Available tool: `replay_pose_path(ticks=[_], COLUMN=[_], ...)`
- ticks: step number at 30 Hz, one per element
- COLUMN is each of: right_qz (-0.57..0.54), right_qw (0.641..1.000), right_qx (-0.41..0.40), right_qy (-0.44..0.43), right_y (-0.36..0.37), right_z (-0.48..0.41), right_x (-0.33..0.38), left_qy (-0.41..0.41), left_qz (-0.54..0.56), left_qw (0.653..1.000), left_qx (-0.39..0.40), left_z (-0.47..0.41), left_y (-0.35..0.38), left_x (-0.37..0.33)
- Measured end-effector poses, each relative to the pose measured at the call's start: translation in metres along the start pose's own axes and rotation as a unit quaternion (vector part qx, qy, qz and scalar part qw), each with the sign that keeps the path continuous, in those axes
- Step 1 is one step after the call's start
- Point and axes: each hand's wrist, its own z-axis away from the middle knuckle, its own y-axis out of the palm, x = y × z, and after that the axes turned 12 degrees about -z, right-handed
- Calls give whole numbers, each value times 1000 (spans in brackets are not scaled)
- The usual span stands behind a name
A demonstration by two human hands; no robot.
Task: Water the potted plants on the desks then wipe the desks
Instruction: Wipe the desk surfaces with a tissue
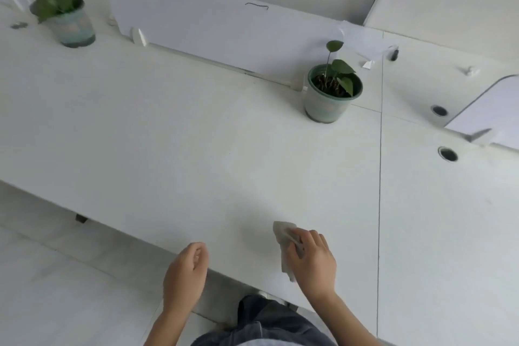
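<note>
head camera looks down over a white desk point(168, 135) whose near edge runs slantwise from left to lower right. the right hand point(311, 258) lies on the desk close to that edge, its fingers curled over a crumpled pale cloth point(284, 241) and gripping it against the surface. part of the cloth sticks out to the left of the knuckles and below the thumb. the left hand point(186, 270) hovers at the desk's edge to the left of the right hand, well apart from the cloth. its fingers are loosely curled and hold nothing.

two potted plants stand upright on the desk. the near potted plant point(331, 93) sits toward the far right side, just beside the rail of a white divider panel point(196, 28), with dark soil and a few green leaves on thin stems. the far potted plant point(63, 19) stands at the upper left, near the divider's other end, and is blurred.

a thin seam separates this desk from a neighbouring desk point(435, 219) on the right, which has two round cable holes, one nearer point(448, 154) and one farther point(439, 110). pale floor point(56, 275) shows below the desk edge at lower left, and the person's dark jeans point(269, 323) appear at the bottom between the forearms.
</note>
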Motion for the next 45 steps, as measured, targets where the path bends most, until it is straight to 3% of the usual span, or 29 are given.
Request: replay_pose_path(ticks=[6,13,18,19,21,24,31,33,35,38,40,45], right_qz=[-6,41,51,62,101,158,174,169,177,158,151,167], right_qw=[996,985,965,967,975,947,925,934,952,965,956,951], right_qx=[-69,-126,-200,-191,-80,80,70,75,105,197,250,247], right_qy=[54,109,162,157,180,267,329,305,225,75,23,85], right_y=[4,-12,-40,-43,-44,-37,10,24,47,83,100,131], right_z=[-46,-107,-204,-225,-261,-298,-300,-284,-265,-262,-290,-374], right_x=[-26,-53,-67,-75,-99,-138,-138,-121,-98,-69,-56,-51], left_qy=[89,213,218,213,216,224,228,228,226,227,230,237], left_qz=[-117,-242,-322,-342,-371,-359,-332,-329,-330,-338,-339,-336], left_qw=[987,945,921,915,903,906,912,912,911,907,905,901], left_qx=[-61,-48,-14,-4,-4,-29,-81,-96,-103,-109,-117,-136], left_z=[-61,-156,-218,-224,-230,-231,-233,-233,-234,-234,-234,-235], left_y=[21,52,67,70,76,81,89,91,93,95,95,97], left_x=[-40,-91,-110,-109,-103,-100,-98,-98,-98,-96,-96,-94])
